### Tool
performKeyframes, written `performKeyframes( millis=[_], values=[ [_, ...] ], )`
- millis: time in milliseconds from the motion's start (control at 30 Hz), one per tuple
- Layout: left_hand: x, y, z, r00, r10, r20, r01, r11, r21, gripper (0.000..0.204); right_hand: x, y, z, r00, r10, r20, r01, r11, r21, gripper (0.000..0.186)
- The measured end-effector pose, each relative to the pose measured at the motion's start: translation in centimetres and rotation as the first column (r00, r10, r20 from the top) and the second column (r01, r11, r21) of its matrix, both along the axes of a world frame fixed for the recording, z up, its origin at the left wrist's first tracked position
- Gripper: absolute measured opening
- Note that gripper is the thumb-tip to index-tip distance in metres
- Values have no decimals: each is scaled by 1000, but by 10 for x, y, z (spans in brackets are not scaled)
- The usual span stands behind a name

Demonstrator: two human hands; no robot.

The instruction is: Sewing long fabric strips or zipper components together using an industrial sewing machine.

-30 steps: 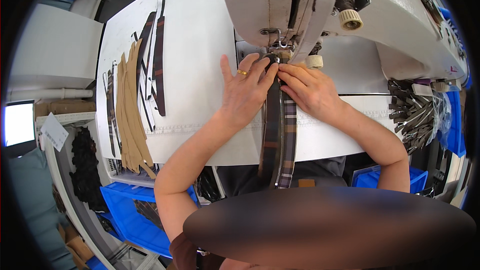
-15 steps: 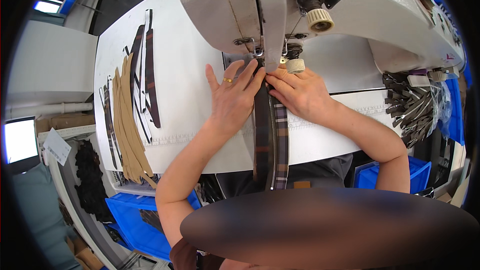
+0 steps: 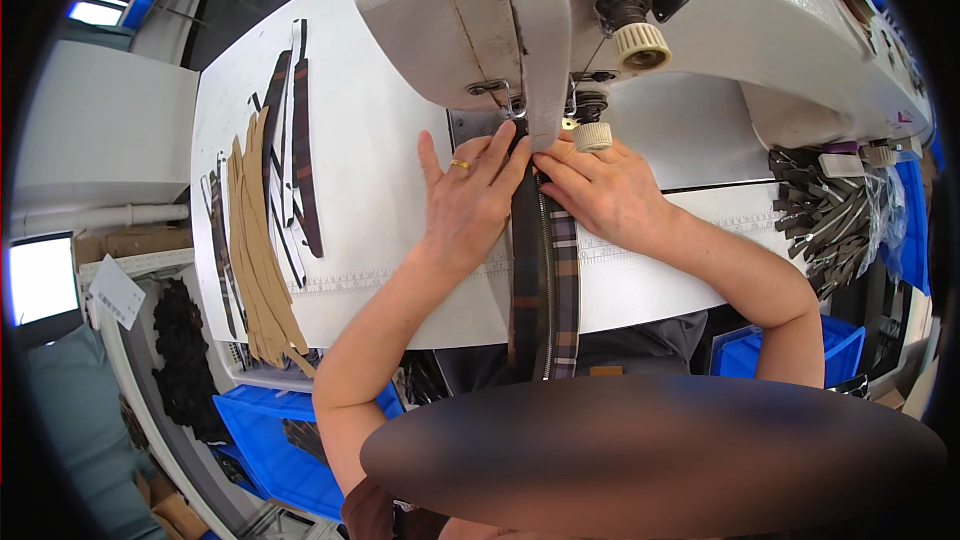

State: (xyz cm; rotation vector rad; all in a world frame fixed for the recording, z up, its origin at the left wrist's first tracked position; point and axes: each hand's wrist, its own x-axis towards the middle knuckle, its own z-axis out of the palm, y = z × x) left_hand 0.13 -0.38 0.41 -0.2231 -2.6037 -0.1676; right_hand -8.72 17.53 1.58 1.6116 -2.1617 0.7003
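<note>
Left hand: your left hand [image 3: 468,202] is lying flat, palm down, fingers spread and pointing up toward the sewing machine [image 3: 640,30]; it is gripping nothing, just pressing the left edge of the strap [image 3: 545,280].
Right hand: your right hand [image 3: 600,190] is lying flat too, fingertips [image 3: 545,155] pinning the strap's top end right beside the needle area; open, not clasping.
Forearms: both are coming in from the lower edge, converging on the strap.
Surface: the white table [image 3: 380,140] is carrying tan and dark strips [image 3: 262,230] well to your left.
Room: blue bins [image 3: 270,435] are sitting below the table edge; dark clips [image 3: 825,220] are piling up at far right.
Strap: dark-and-plaid, lying between your hands, long axis running from your body straight up to the machine head, lower end hanging off the table edge.
</note>
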Motion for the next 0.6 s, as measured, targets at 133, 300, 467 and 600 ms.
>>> performKeyframes(
  millis=[133, 300, 467, 600],
  values=[
    [1, -1, -4, 1000, -14, 5, 14, 999, 45, 36, 1, 0, 1, 1000, -10, 22, 9, 1000, 25, 30],
    [1, -2, 0, 1000, -19, 6, 19, 999, 41, 39, 2, -1, 3, 999, -14, 33, 13, 999, 47, 32],
    [-1, -2, -1, 1000, -15, 11, 15, 999, 37, 40, 0, -3, 2, 1000, -17, 24, 16, 999, 32, 33],
    [-1, -3, 0, 999, -28, 28, 26, 998, 53, 40, -2, -3, 1, 1000, -4, 21, 3, 999, 43, 33]
  ],
)
